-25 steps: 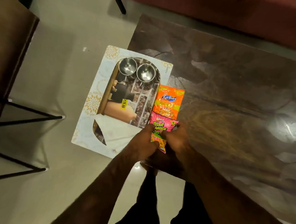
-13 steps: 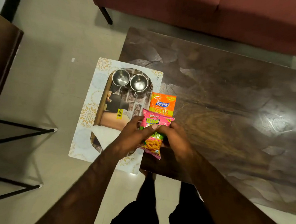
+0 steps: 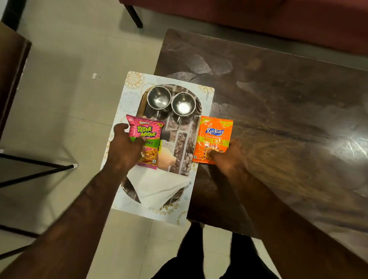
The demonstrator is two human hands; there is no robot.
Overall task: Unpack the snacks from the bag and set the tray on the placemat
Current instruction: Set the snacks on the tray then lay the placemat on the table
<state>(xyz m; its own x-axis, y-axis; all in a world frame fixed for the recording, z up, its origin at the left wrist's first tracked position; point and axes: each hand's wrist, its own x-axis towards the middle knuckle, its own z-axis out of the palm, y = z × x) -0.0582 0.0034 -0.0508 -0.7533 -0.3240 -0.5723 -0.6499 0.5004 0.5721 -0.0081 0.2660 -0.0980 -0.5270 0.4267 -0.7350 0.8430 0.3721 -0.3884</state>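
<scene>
the left hand [image 3: 126,149] is clamped on the pink snack packet [image 3: 145,140] over the tray [image 3: 178,143], which sits on the placemat [image 3: 128,89]; the right hand [image 3: 229,155] presses flat on the orange packet [image 3: 214,138] on the table [image 3: 286,123]. best to lay the pink one flat, clear of the steel cups [image 3: 171,102].

Head cam looks steeply down (close) at table [image 3: 286,123].

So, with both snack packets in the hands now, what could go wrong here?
1. The patterned white placemat hangs over the dark wooden table edge, so pressing there may tip the oval tray.
2. The pink Bingo packet in the left hand could knock the two steel cups.
3. The orange Kurkure packet under the right hand may slide.
</scene>
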